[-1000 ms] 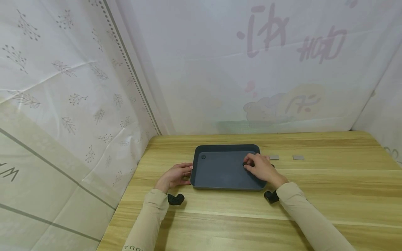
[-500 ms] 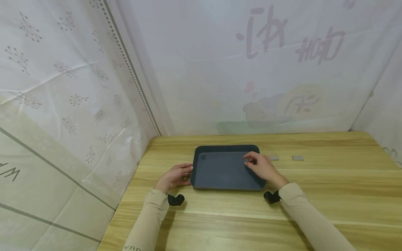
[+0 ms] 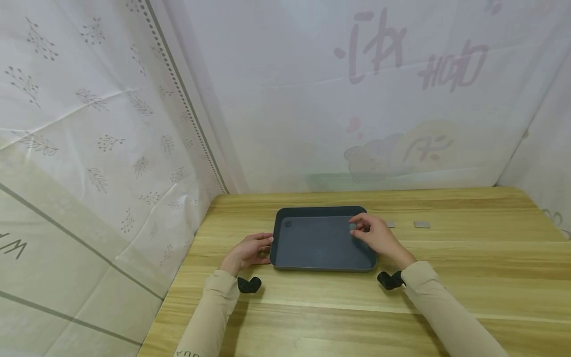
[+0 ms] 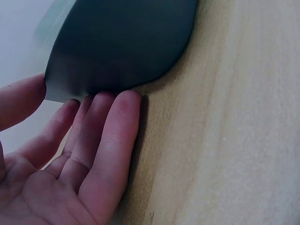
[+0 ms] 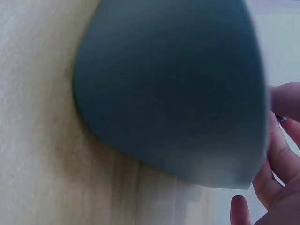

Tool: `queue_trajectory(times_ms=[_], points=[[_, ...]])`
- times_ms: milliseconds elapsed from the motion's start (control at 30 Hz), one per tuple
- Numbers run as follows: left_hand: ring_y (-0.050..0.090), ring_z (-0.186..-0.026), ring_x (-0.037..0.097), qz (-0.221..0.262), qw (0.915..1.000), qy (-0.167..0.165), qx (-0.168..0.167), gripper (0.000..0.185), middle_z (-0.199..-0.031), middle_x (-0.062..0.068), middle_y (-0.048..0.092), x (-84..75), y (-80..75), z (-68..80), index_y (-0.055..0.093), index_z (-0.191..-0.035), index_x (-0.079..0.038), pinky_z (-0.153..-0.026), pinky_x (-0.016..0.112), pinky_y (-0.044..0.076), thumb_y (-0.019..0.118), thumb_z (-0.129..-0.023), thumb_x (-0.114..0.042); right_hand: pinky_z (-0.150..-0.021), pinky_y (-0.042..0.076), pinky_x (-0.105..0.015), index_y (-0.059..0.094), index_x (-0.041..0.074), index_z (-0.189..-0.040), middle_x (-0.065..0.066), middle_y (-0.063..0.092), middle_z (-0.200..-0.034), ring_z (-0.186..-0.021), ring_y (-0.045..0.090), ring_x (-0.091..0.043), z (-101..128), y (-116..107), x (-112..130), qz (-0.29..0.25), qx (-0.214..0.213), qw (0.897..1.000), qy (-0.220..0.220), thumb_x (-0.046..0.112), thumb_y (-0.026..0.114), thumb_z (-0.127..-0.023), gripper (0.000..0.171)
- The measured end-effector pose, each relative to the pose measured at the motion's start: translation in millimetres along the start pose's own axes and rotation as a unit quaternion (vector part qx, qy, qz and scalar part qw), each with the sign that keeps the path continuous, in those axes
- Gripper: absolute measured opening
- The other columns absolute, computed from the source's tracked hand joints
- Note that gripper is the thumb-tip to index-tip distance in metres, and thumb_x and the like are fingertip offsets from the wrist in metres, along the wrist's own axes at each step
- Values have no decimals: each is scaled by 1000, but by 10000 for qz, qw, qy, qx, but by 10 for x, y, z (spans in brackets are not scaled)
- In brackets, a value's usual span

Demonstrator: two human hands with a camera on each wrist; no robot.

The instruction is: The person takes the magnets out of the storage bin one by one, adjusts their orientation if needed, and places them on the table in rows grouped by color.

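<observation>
A dark grey tray [image 3: 321, 210] lies on the wooden table [image 3: 468, 267]; its outer wall fills the left wrist view [image 4: 122, 42] and right wrist view [image 5: 173, 93]. My left hand [image 3: 250, 250] rests flat on the table with straight fingers [image 4: 108, 136] touching the tray's left wall. Over the tray's right end, my right hand [image 3: 376, 237] pinches a small grey piece [image 3: 354, 226] between thumb and fingertips, just above the tray floor. Only the edges of those fingers [image 5: 281, 154] show in the right wrist view. A small dark round piece [image 3: 288, 223] sits in the tray's far left corner.
Two small grey squares lie on the table right of the tray, one [image 3: 391, 224] half hidden behind my right hand, the other [image 3: 421, 224] further right. White printed curtains close off the left, back and right sides.
My right hand has risen a little and drawn back toward the tray's far right corner with the small piece pinched in it. The left hand and tray have stayed put.
</observation>
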State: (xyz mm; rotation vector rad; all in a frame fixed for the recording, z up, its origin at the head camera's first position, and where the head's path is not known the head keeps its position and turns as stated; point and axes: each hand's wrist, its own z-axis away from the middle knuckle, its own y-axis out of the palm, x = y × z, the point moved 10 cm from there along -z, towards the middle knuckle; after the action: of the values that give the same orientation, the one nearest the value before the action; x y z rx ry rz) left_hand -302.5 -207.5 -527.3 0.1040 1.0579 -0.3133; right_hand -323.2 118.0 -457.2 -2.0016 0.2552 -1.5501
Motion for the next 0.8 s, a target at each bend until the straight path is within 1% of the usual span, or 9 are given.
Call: queue_trajectory(times_ms=[200,500,633,800], points=[[62,-92,15,27,10000,15,26,49,-110,9,63,-11,11,6,37,-147,-2,-76,33,55,47,-103,-23,-65,48,-27,63,3,-118,-7,64,-92,-79,58,-15,15,-62,15,-55,-25,10000,56,11,67,-91,29],[62,-91,14,51,10000,1,81,50,-109,7,63,0,15,6,37,-147,-3,-76,32,55,47,-103,-23,-67,49,-29,63,5,-118,-8,64,-95,-86,58,-18,79,-177,-33,-62,-139,9997,175,18,69,-91,31],[62,-91,14,73,9999,23,114,50,-110,7,63,-9,32,6,37,-147,-3,-77,32,55,48,-103,-23,-69,50,-29,62,5,-120,-8,66,-98,-89,59,-18,144,-290,-85,23,-192,9993,313,20,68,-91,33],[62,-91,14,54,10000,41,68,51,-115,10,61,-22,20,7,36,-148,-3,-78,34,55,49,-102,-24,-68,51,-29,61,6,-122,-10,65,-103,-90,58,-18,221,-478,-158,188,-288,9986,399,23,66,-93,34]])
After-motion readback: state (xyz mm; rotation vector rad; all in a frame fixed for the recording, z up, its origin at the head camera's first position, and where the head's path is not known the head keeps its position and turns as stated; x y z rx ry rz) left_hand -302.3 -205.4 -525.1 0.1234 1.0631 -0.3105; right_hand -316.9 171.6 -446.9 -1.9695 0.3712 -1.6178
